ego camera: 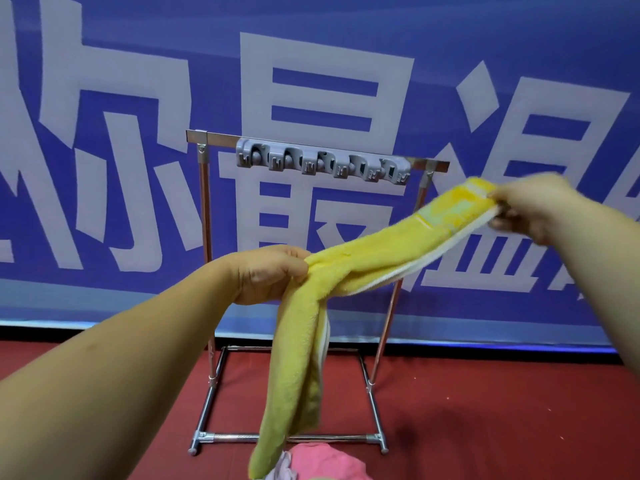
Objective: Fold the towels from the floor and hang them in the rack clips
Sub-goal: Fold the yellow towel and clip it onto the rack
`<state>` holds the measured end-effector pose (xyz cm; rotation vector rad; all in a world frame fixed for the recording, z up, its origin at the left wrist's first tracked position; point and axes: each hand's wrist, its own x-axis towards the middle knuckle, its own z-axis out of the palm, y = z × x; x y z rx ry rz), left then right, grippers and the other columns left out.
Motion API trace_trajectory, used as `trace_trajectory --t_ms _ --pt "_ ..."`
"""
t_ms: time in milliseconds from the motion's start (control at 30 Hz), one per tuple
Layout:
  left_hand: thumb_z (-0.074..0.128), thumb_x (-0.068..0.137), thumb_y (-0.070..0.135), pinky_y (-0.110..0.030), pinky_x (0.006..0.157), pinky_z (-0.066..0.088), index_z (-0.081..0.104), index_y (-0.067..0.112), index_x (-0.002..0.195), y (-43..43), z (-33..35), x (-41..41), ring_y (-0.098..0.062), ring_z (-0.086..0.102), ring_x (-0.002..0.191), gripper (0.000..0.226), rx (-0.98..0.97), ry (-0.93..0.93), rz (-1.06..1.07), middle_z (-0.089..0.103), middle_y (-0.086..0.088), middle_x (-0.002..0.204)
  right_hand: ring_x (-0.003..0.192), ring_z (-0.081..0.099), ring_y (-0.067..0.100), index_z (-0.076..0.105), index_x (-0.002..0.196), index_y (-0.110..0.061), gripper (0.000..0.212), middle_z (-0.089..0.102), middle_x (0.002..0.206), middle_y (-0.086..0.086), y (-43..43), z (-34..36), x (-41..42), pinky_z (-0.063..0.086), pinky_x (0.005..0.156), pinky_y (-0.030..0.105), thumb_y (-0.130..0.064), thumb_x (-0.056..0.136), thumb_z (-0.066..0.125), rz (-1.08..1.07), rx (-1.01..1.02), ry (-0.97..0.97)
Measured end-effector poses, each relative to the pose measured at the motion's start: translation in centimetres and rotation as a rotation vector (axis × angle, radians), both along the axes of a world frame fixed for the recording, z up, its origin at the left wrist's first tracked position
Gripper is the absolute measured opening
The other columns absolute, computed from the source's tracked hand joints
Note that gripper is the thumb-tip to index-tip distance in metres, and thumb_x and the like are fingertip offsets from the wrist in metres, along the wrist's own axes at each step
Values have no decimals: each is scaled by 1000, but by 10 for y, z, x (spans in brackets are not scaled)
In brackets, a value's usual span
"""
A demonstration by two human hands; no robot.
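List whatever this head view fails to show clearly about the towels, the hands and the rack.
- Head view: motion blur smears the right hand, so its fingers on the yellow towel are unclear.
- Head view: the bottom edge cuts off the pink towel, so the pile's size is unknown.
- Head view: the rack clips are too small to read their mechanism.
- Head view: the yellow towel partly hides the right post.
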<state>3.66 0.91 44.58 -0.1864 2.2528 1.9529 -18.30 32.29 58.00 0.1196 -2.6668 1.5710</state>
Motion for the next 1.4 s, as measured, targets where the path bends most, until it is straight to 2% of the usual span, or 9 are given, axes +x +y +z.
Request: trace_trajectory --t_ms 67,133,300,400,500,633,867,1100,1400 --pt "52 73 5 -37 82 56 60 -8 127 4 8 -3 -27 62 88 56 57 24 10 57 -19 110 75 67 31 67 106 5 18 70 95 24 11 -28 -6 64 76 44 -8 95 71 20 557 -27" --pt "50 71 2 -37 82 56 61 -5 127 14 15 -8 -26 64 88 57 59 23 -28 58 -20 108 80 62 24 67 113 0 23 68 102 16 -4 -47 7 55 71 36 -18 99 71 180 813 69" --pt "48 70 -3 -32 75 61 65 0 127 36 19 -15 -21 71 84 59 4 -81 -120 67 -14 101 124 64 12 77 120 -25 22 75 127 -7 -97 -85 79 45 109 33 -23 100 67 918 184 -123" --pt "51 72 -4 -40 88 58 61 6 141 19 23 -1 -29 69 98 70 -37 -124 -117 68 -17 115 87 66 14 72 98 -11 11 74 89 -4 -125 -108 104 47 84 25 -15 99 63 1049 14 -302" --pt "53 72 -3 -42 89 57 67 13 130 -3 32 22 -29 69 97 62 -77 -151 -77 70 -14 112 61 57 0 71 93 -18 16 63 62 -15 -140 -112 119 39 74 24 -21 104 59 1084 -51 -414" --pt "50 79 -7 -35 72 63 59 -2 134 -25 47 47 -25 73 83 56 -112 -131 -23 70 -16 104 86 64 8 75 106 -12 12 74 84 -8 -162 -104 133 43 87 29 -17 99 67 1141 -41 -419" --pt "56 76 1 -30 66 58 60 5 109 -52 80 64 -21 66 72 33 -74 70 87 64 -14 88 68 68 15 74 95 -5 10 73 78 7 -182 -66 144 53 61 25 -13 98 70 1117 -158 -282" --pt "57 74 2 -29 64 52 67 2 102 -52 40 60 -21 62 71 30 -150 70 95 65 -9 80 102 71 29 74 119 -1 32 75 121 20 -177 -59 135 54 102 47 -21 94 76 1104 -76 -265" --pt "55 70 6 -28 56 43 63 6 90 -46 52 60 -16 52 59 21 -187 96 196 55 -5 69 84 67 22 73 106 -10 13 74 92 10 -173 -55 139 53 81 37 -22 99 71 1011 -181 -238"
